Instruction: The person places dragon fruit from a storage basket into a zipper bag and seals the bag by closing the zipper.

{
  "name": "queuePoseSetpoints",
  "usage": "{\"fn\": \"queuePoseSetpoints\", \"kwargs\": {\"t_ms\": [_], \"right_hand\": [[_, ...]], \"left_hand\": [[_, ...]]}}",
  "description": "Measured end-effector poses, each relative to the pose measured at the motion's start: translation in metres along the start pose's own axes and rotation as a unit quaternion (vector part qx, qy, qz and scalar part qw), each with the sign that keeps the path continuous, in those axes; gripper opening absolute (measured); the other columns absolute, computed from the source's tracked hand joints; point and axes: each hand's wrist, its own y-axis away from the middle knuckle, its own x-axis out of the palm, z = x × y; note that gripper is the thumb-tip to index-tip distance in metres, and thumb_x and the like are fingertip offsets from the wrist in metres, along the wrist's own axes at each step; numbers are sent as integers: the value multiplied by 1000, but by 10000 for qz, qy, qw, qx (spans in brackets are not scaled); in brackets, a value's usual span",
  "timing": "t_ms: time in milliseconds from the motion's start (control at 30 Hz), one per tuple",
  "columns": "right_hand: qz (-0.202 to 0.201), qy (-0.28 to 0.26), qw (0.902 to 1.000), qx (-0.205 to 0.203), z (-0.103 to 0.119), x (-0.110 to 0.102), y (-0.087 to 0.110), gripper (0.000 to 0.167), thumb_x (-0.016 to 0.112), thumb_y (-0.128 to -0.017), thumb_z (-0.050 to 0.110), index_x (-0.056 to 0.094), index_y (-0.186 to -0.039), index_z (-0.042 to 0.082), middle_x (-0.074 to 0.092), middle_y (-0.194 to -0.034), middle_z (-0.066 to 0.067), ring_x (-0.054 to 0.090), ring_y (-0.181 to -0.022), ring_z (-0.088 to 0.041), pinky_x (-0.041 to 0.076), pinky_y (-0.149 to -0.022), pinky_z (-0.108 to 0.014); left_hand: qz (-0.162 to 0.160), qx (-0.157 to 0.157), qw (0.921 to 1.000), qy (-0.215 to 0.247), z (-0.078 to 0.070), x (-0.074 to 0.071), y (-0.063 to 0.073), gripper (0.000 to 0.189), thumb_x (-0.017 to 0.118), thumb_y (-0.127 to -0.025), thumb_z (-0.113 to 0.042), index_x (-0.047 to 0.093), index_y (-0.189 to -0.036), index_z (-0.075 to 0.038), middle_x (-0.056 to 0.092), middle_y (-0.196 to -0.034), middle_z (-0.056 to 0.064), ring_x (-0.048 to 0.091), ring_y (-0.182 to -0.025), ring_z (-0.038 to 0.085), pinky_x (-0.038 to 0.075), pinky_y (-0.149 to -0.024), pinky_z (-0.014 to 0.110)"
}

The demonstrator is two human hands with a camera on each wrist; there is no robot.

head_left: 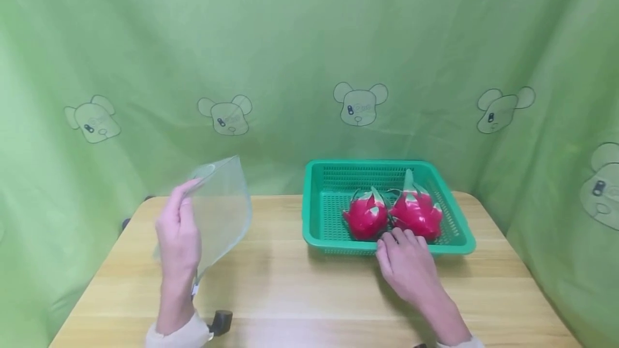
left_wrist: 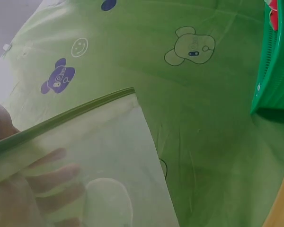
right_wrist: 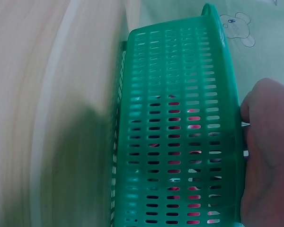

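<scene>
Green curtain [head_left: 290, 42], printed with bear-head outlines, filled the back and sides. Wooden table [head_left: 290, 294] stood in front of it. Green basket [head_left: 333, 245], slotted walls, sat upright on the table, right of centre toward the far edge. Translucent bag [head_left: 224, 214] was up in the air over the table's left half, well apart from the basket; left wrist view gave a thicker green strip along its upper edge. Left hand [head_left: 179, 235] was clamped on the bag near that edge, fingers showing through the film. Right hand [head_left: 408, 267] lay over the basket's near rim, fingers bent inward beside the fruit; fingertips hidden, so cannot tell whether they gripped anything. Two red dragon fruits with green tips, right one [head_left: 417, 216] and left one [head_left: 366, 222], lay side by side inside the basket. Small black piece [head_left: 222, 323] showed beside the left cuff.
</scene>
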Motion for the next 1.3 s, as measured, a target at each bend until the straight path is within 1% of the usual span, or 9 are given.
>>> {"fn": "queuePoseSetpoints", "kwargs": {"t_ms": [133, 300, 433, 500, 667, 733, 867, 1033, 1300], "right_hand": [[-190, -950, 9952, -157, 18, -4, -6, 21, 65, -98, 20, 68, -114, 6, 63, -109, -6, 58, -101, -26, 52, -89, -49], [-531, -2028, 9754, -686, 63, -10, -23, 34, 70, -97, 14, 63, -129, 9, 62, -125, -3, 58, -118, -22, 54, -99, -47], [-484, -2819, 9538, -921, 101, -16, -41, 46, 72, -96, 18, 57, -139, 14, 60, -133, 0, 58, -121, -21, 56, -98, -44], [-129, -3647, 9281, -739, 120, -18, -51, 50, 71, -98, 22, 53, -143, 17, 60, -132, 1, 61, -117, -19, 56, -98, -41], [879, -5454, 8330, 314, 156, -15, -73, 68, 72, -97, 35, 38, -154, 22, 64, -132, -5, 67, -114, -21, 56, -99, -39], [1114, -5707, 8112, 613, 164, -11, -81, 75, 73, -97, 37, 33, -158, 20, 65, -133, -11, 68, -115, -25, 56, -98, -41], [1159, -5881, 7955, 887, 174, -2, -91, 71, 71, -98, 26, 34, -157, 12, 68, -128, -18, 71, -108, -29, 59, -91, -41], [1003, -6220, 7707, 955, 182, 3, -99, 55, 57, -100, 0, 42, -152, 5, 70, -122, -24, 75, -98, -32, 61, -85, -35], [897, -6592, 7417, 858, 186, -5, -110, 49, 46, -100, -7, 44, -149, -3, 67, -123, -30, 73, -102, -39, 62, -82, -36]], "left_hand": [[168, 131, 9998, 18, 0, 5, 0, 39, 38, -107, -4, 68, -131, -8, 69, -131, 3, 37, -59, 13, 43, -85, 23], [459, 114, 9987, -204, 2, 10, 2, 38, 38, -108, -6, 68, -132, -9, 68, -134, 2, 25, -45, 10, 37, -61, 28], [620, 148, 9977, -219, 0, 14, 5, 39, 37, -107, -4, 67, -132, -9, 67, -134, 2, 29, -49, 14, 43, -72, 25], [668, 217, 9973, -229, -1, 17, 6, 39, 38, -107, -3, 67, -132, -8, 67, -134, 3, 36, -56, 18, 46, -85, 26], [891, 367, 9950, -258, -2, 25, 9, 37, 40, -106, -1, 66, -132, -4, 65, -136, 9, 55, -84, 22, 43, -112, 39], [1016, 372, 9939, -235, -3, 28, 10, 36, 41, -106, 0, 65, -133, -2, 64, -136, 12, 55, -83, 22, 42, -113, 43], [1275, 403, 9908, -198, -5, 32, 13, 37, 41, -104, 2, 64, -133, 0, 63, -138, 13, 56, -80, 23, 42, -113, 46], [1534, 463, 9871, -63, -5, 35, 15, 39, 40, -102, 4, 63, -133, 1, 63, -138, 13, 54, -133, 27, 40, -115, 49], [1959, 530, 9792, -89, -3, 35, 14, 49, 47, -95, 5, 57, -143, -3, 55, -149, 9, 48, -139, 28, 35, -117, 53]]}}
